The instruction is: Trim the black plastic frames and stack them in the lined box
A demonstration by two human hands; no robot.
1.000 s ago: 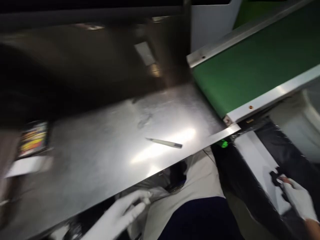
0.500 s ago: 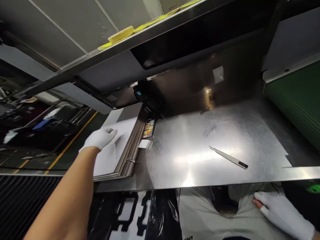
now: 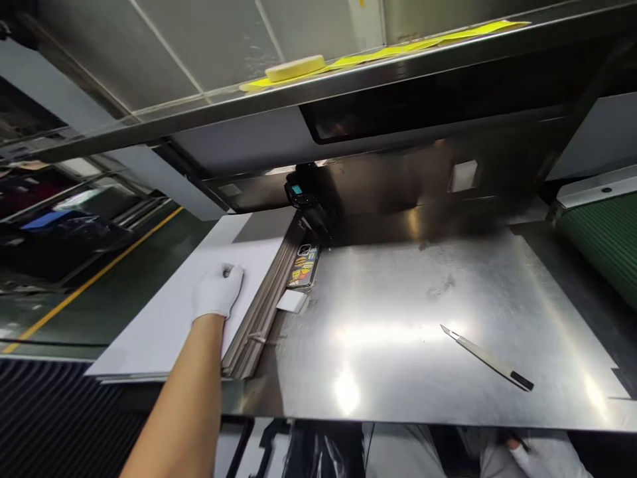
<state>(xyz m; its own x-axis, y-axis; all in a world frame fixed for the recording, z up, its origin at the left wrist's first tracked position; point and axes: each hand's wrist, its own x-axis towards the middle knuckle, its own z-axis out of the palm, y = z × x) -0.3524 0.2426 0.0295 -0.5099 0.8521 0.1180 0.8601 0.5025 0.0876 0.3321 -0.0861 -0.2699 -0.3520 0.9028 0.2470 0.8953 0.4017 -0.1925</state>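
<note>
My left hand (image 3: 217,291), in a white glove, rests on a large white sheet (image 3: 164,315) on top of a stack of thick boards (image 3: 253,325). Its fingers are curled in, and I see nothing in them. My right hand (image 3: 540,457), gloved with a bare fingertip showing, is low at the right below the table edge, by my lap. It is partly cut off, so its grip is unclear. A craft knife (image 3: 485,356) with a pale handle lies on the metal table (image 3: 378,372), touched by neither hand.
Beside the stack lie a phone in a patterned case (image 3: 303,267) and a small white block (image 3: 292,301). Behind them stands a black device (image 3: 311,206) with a small screen. A metal shelf (image 3: 368,81) runs overhead, and a green conveyor belt (image 3: 604,232) is at the right.
My view has shifted and turned. My left hand has moved from near the sheet's left side toward its middle. The right hand sits lower in the picture; the knife stays on the table.
</note>
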